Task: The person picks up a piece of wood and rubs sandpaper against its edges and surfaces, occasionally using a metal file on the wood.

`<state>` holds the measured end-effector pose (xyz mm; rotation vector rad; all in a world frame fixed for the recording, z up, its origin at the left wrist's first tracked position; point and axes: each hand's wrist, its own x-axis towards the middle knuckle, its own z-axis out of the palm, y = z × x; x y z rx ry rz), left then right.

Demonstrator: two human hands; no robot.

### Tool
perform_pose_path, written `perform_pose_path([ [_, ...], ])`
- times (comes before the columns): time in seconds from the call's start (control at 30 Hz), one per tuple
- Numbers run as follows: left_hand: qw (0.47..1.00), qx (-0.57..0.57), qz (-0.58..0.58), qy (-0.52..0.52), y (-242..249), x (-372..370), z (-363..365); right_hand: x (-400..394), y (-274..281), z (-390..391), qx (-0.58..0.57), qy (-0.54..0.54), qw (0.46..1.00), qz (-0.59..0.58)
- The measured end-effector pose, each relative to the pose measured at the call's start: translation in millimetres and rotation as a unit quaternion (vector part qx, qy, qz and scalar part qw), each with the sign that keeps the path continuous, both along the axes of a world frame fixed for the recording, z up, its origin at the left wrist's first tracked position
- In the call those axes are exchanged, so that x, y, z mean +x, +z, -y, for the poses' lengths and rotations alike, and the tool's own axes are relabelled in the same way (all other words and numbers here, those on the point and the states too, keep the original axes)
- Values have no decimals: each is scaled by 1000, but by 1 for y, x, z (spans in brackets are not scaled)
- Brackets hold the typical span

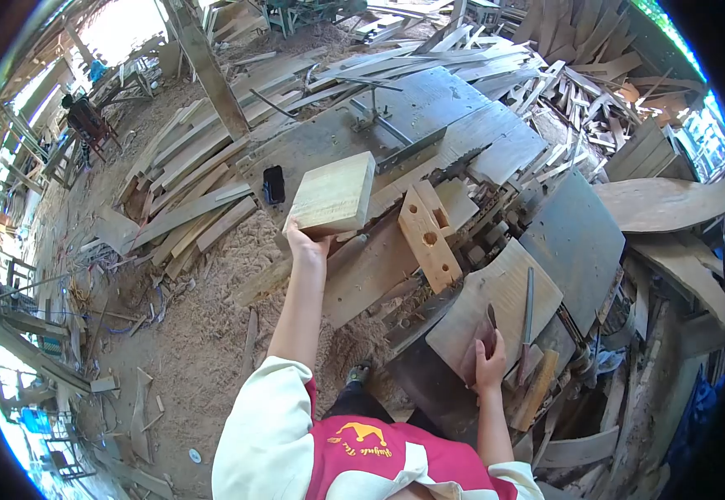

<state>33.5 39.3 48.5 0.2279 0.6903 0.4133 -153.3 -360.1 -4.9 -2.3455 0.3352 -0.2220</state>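
Note:
My left hand (306, 242) grips the near edge of a thick, square, pale wood block (331, 193), held up in front of the metal machine table (429, 100). My right hand (489, 362) is closed around a thin, dark reddish-brown piece (472, 357) above a wide pale board (500, 304). Between the hands lies a wooden block with round holes (429, 237). A black phone (273, 184) rests left of the pale block. A long, thin dark tool (528, 308) lies right of my right hand.
Plank stacks (204, 200) stand at the left, and scrap wood (596, 104) is heaped at the back right. Sawdust covers the floor (204, 333). A grey metal plate (575, 250) is at the right. A person (83, 121) sits far off at the upper left.

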Motion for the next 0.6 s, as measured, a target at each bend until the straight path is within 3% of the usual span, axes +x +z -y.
perform_pose_path([
  [0.03, 1000, -15, 14, 17, -12, 10, -4, 0, -1, 0, 90, -10, 995, 51],
  [0.07, 1000, -14, 14, 18, -15, 16, -6, -2, 1, 4, 90, -8, 995, 52],
  [0.2, 998, 21, -36, 40, -21, 30, 4, -33, 42, 14, 29, -46, 997, 50],
  [0.23, 998, 48, -37, 5, -18, 27, 8, -51, 53, 19, -3, -54, 998, 30],
  [0.3, 995, 72, -61, -35, -32, 28, 6, -92, 63, 14, 143, -47, 989, 11],
  [0.37, 996, 69, -34, -34, -54, 29, 2, -146, 68, 5, 60, 35, 995, -74],
  [0.4, 997, 65, -6, -33, -58, 30, 1, -182, 43, 7, 42, 32, 990, -129],
  [0.43, 998, 61, -18, -30, -53, 30, 1, -205, 47, -1, 58, 20, 964, -258],
  [0.47, 997, 61, -19, -33, -49, 29, 1, -219, 42, -2, 59, 17, 964, -259],
  [0.57, 996, 40, -24, -73, -33, 25, -6, -241, -1, -2, -90, -5, 831, -550],
  [0.6, 994, 55, -22, -95, -27, 23, -10, -242, -1, -3, -90, -6, 831, -549],
])
